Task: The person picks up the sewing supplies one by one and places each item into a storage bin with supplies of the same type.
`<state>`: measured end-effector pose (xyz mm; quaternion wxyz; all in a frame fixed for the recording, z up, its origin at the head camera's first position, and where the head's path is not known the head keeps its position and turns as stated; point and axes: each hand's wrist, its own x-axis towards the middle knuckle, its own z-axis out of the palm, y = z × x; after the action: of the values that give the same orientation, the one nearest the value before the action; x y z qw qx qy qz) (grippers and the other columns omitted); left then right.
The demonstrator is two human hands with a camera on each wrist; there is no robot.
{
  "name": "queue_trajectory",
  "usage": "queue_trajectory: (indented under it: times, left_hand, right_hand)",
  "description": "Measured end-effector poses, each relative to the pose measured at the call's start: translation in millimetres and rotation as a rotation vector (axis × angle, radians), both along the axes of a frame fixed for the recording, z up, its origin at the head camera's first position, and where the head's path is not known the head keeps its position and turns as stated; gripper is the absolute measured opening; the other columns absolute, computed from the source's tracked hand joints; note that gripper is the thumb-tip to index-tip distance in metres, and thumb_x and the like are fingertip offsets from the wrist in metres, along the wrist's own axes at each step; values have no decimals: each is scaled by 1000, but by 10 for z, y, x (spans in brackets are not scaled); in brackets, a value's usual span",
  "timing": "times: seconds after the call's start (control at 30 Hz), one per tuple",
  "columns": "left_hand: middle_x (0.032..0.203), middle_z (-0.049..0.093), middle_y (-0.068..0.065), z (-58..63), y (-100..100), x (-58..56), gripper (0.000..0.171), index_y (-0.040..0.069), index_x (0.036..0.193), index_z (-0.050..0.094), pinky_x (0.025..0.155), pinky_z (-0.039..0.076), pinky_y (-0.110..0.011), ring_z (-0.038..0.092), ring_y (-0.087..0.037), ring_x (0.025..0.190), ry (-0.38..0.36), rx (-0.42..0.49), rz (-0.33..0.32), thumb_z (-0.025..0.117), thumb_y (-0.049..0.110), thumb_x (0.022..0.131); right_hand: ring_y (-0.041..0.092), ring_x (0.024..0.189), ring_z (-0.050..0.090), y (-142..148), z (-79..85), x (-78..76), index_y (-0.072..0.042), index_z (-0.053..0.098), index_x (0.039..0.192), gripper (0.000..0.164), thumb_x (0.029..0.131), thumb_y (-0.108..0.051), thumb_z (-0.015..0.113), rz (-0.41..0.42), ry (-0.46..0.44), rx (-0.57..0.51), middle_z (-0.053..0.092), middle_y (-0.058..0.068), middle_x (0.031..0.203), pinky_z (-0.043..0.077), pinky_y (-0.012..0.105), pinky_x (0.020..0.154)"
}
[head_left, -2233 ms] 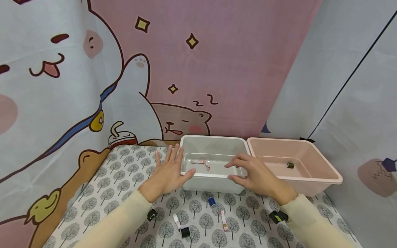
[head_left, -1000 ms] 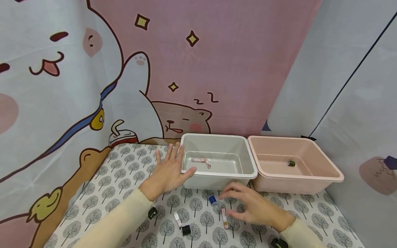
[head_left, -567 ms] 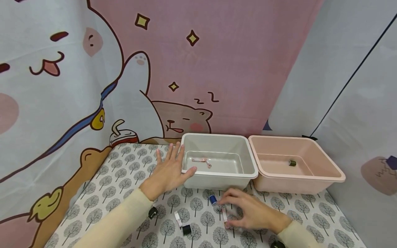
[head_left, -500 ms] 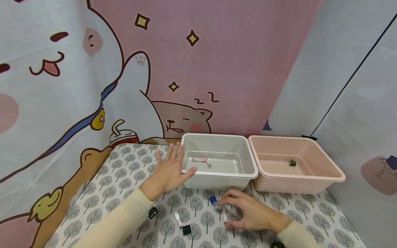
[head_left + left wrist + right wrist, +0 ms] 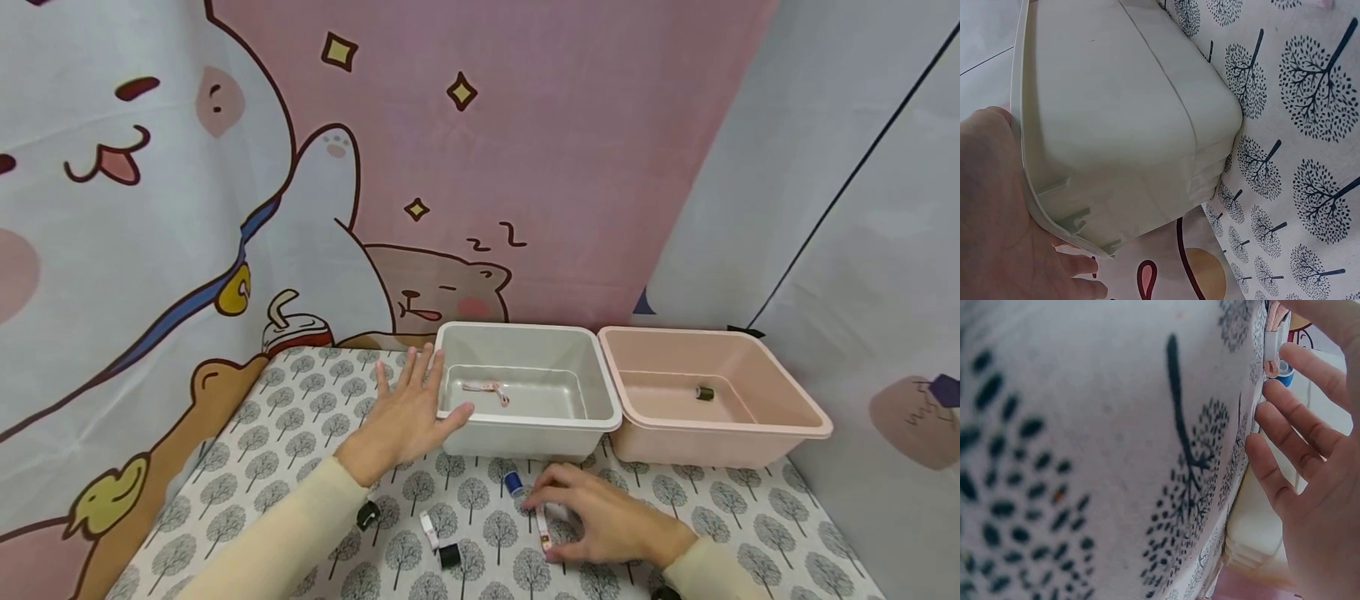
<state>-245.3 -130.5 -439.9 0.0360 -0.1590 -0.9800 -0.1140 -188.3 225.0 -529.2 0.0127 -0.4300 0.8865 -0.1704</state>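
My left hand (image 5: 401, 421), fingers spread, rests at the left rim of the light grey bin (image 5: 528, 437). In the left wrist view its palm (image 5: 997, 212) lies against the rim. My right hand (image 5: 600, 512) is low over the cloth, its thumb and fingertips at either end of a pale pink thread skein (image 5: 544, 532). The right wrist view shows the skein's (image 5: 1271, 345) white band, with a fingertip close beside it. A blue thread spool (image 5: 513, 482) lies just beyond these fingers. Nearer the front edge are a white skein (image 5: 428, 528) and a black spool (image 5: 448, 556).
A peach bin (image 5: 723, 446) stands against the grey one's right side, with a dark green spool (image 5: 704, 393) inside. Another pink skein (image 5: 487, 389) lies in the grey bin. A tree-print cloth (image 5: 300, 425) covers the table; a cartoon curtain (image 5: 562, 167) hangs behind.
My right hand has come from over the grey bin down to the pink skein on the cloth, its thumb and fingers settling about it. My left hand has stayed at the rim.
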Motion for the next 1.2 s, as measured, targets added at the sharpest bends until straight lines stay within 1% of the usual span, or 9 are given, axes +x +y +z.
queue_trajectory:
  times: [0.13, 0.23, 0.43, 0.73, 0.83, 0.97, 1.07, 1.2]
  left_hand:
    - [196, 0, -17, 4, 3, 3, 115, 6, 188, 11, 140, -6, -87, 1, -46, 184, -5, 4, -1, 32, 90, 111]
    - [196, -1, -16, 2, 4, 6, 116, 6, 188, 11, 139, -7, -87, 0, -46, 184, -12, 10, 1, 33, 90, 111]
    - [196, -5, -14, -7, 2, 17, 115, 10, 188, 4, 139, -9, -85, -3, -44, 184, -33, 12, 8, 30, 91, 111]
    - [197, -1, -15, -14, 1, 14, 116, 7, 188, 11, 140, -7, -87, 1, -45, 184, -10, 14, 8, 32, 90, 111]
    - [197, -1, -15, -14, 0, 11, 116, 7, 188, 11, 140, -7, -87, 0, -45, 184, -10, 13, 6, 32, 90, 111]
    - [197, -2, -15, -15, -1, 9, 115, 7, 188, 10, 140, -7, -86, 0, -44, 184, -12, 11, 7, 32, 90, 111]
    - [197, -2, -15, -15, -2, 8, 115, 7, 188, 9, 139, -7, -87, 0, -44, 184, -11, 6, 8, 31, 90, 111]
    - [196, -1, -16, -15, -3, 7, 115, 7, 188, 10, 139, -7, -87, 2, -45, 184, -3, 2, 5, 31, 91, 111]
  right_hand:
    - [8, 136, 67, 0, -10, 6, -44, 77, 146, 56, 95, -59, 94, 8, 25, 13, 67, -23, 144, 64, 51, 117]
    - [8, 135, 67, 2, -13, 14, -44, 78, 144, 52, 96, -59, 93, 7, 25, 23, 67, -23, 142, 64, 50, 117]
    - [7, 134, 67, 0, -24, 13, -43, 80, 141, 46, 98, -55, 93, 19, 20, 15, 66, -23, 141, 65, 47, 116]
    - [7, 132, 70, 3, -25, -3, -40, 82, 136, 43, 96, -50, 95, 45, 16, -29, 66, -22, 140, 66, 44, 113]
    - [7, 132, 70, 1, -28, -8, -40, 82, 136, 43, 96, -49, 95, 46, 1, -36, 65, -22, 140, 67, 45, 113]
    - [5, 130, 69, -3, -38, -20, -38, 83, 136, 43, 96, -46, 96, 61, -13, -61, 65, -20, 140, 66, 42, 113]
    - [5, 128, 69, -5, -42, -32, -34, 84, 135, 42, 96, -42, 96, 88, -1, -95, 67, -17, 138, 66, 39, 112]
    - [6, 126, 69, -5, -39, -42, -31, 84, 134, 41, 96, -39, 96, 117, 21, -126, 68, -14, 137, 67, 38, 110]
